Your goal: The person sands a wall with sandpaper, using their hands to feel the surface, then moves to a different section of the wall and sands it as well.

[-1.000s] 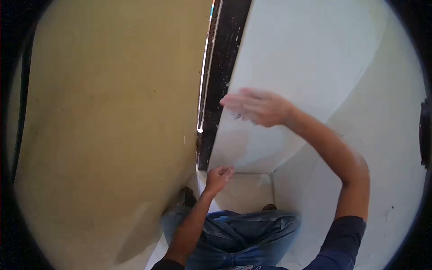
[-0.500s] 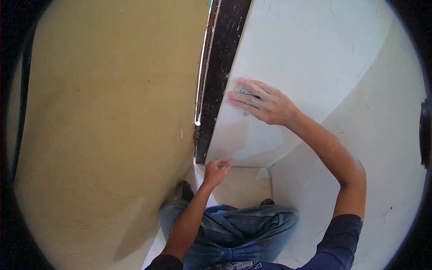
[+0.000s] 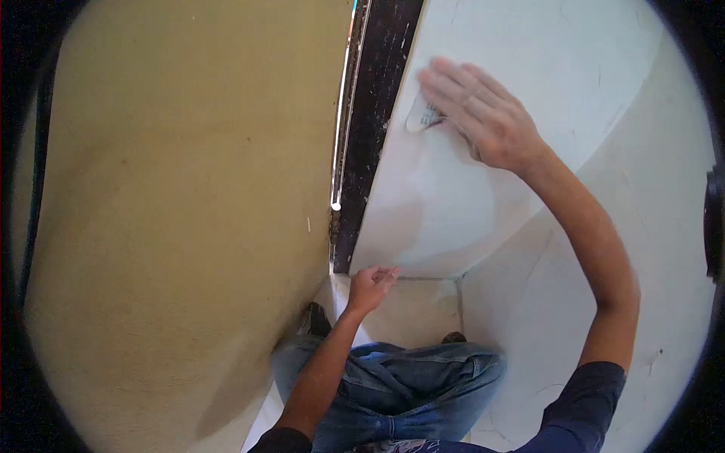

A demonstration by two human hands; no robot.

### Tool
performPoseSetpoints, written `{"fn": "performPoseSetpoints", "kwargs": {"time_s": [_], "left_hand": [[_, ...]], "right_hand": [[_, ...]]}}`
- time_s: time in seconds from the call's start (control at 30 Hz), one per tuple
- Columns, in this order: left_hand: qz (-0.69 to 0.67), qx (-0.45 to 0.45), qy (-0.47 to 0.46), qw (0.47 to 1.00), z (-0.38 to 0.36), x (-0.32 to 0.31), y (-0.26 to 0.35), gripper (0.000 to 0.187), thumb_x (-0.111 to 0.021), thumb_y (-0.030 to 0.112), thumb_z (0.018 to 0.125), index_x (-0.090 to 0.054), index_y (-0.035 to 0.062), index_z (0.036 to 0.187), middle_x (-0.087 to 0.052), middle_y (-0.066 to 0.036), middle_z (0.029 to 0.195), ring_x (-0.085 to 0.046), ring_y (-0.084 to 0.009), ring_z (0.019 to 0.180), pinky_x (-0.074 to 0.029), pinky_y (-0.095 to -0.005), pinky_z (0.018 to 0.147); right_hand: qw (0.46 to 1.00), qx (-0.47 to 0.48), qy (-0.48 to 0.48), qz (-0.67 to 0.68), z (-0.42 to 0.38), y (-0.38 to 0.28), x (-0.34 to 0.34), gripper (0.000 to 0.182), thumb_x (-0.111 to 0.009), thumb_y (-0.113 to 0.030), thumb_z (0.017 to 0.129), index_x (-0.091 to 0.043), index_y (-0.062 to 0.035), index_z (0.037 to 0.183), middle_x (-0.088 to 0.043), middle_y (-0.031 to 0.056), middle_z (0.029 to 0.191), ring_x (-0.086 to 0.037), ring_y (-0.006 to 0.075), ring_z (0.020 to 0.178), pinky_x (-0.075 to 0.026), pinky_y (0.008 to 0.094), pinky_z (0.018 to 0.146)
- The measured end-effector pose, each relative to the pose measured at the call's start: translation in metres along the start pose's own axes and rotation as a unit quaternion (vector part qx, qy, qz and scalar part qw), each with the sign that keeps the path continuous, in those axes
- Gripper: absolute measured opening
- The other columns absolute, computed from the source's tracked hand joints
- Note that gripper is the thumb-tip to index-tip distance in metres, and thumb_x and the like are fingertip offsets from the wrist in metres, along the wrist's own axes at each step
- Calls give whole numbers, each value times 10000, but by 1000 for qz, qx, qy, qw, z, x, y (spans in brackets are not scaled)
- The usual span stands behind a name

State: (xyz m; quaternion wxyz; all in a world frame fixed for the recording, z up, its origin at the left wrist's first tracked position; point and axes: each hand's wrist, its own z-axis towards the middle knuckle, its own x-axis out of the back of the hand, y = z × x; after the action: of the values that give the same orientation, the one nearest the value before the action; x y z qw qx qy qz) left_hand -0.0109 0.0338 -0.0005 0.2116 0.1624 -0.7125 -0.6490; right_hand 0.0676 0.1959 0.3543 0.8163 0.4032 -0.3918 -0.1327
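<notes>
My right hand [image 3: 487,117] lies over a folded piece of sandpaper [image 3: 423,115] on the white wall [image 3: 544,68]; its fingers are blurred by motion. Dark printed letters show on the paper's pale back, and the rest is hidden beneath the palm and fingers. Low down, close to the bottom of the dark door frame [image 3: 370,121], my left hand [image 3: 371,289] hangs with loosely curled fingers. I see nothing in it, and a gap shows between thumb and fingers.
A tan panel [image 3: 189,151] fills the left side, beside the bright metal edge of the frame. Another pale wall [image 3: 581,302] meets the white one at the right. My bent legs in jeans [image 3: 400,385] are on the tiled floor [image 3: 411,309].
My right hand has moved up and to the right along the white wall with the sandpaper. My left hand stays almost where it was; the view has shifted slightly.
</notes>
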Motion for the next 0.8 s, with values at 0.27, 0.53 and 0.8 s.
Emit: {"fn": "performPoseSetpoints", "kwargs": {"time_s": [0.27,0.53,0.8], "left_hand": [[25,2,1,1000,-11,6,1,396,-706,372,893,-713,-16,973,-739,-125,852,-709,-182,794,-534,-308,751],[53,-8,-2,999,-1,1,-18,404,-662,379,921,-709,-10,1023,-741,-98,868,-719,-224,811,-547,-344,754],[-449,-76,-212,865,-22,21,15,779,-630,513,917,-366,14,1454,-547,-124,1362,-569,-235,1210,-472,-377,963]], "right_hand": [[995,41,-53,77,-32,-61,-44,507,-512,-140,859,-535,38,1333,-507,127,1432,-453,234,1355,-381,387,1131],[992,26,-27,119,-22,-67,-20,382,-606,-69,810,-622,29,1179,-604,136,1284,-549,282,1252,-474,411,1036],[804,-327,-63,492,-36,-201,1,244,-630,-84,890,-666,-52,1129,-701,159,951,-676,314,805,-531,365,707]]}}
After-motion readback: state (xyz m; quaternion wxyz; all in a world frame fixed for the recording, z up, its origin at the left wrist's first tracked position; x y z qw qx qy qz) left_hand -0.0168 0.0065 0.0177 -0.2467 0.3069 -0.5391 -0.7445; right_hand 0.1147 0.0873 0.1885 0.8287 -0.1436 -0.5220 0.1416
